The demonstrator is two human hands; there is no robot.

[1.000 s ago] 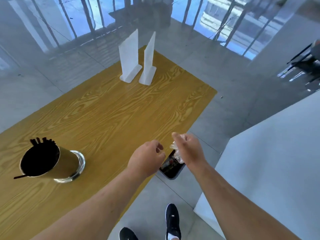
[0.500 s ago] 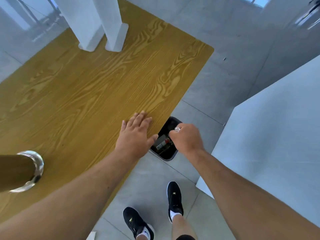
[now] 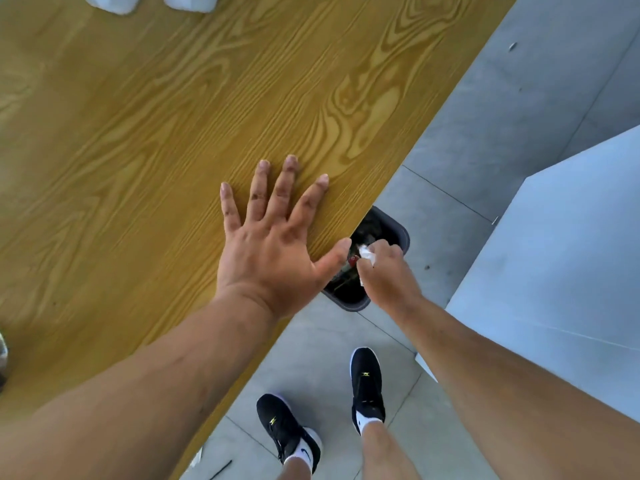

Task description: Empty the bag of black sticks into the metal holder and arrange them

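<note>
My left hand (image 3: 273,237) lies flat with spread fingers on the yellow wooden table (image 3: 156,116), close to its right edge. My right hand (image 3: 384,271) grips a crumpled clear plastic bag (image 3: 367,255) over a black bin (image 3: 398,233) that stands on the floor beside the table. Only a sliver of the metal holder's base (image 3: 2,351) shows at the left frame edge. The black sticks inside the holder are out of view.
Two white stand bases (image 3: 152,0) sit at the table's far end. One black stick (image 3: 221,470) lies on the grey floor near my black shoes (image 3: 287,431). A large pale block (image 3: 554,254) rises to the right of the bin.
The view has tilted down and moved closer. My left hand went from curled to flat on the table with its fingers spread. My right hand lowered the crumpled bag over the bin.
</note>
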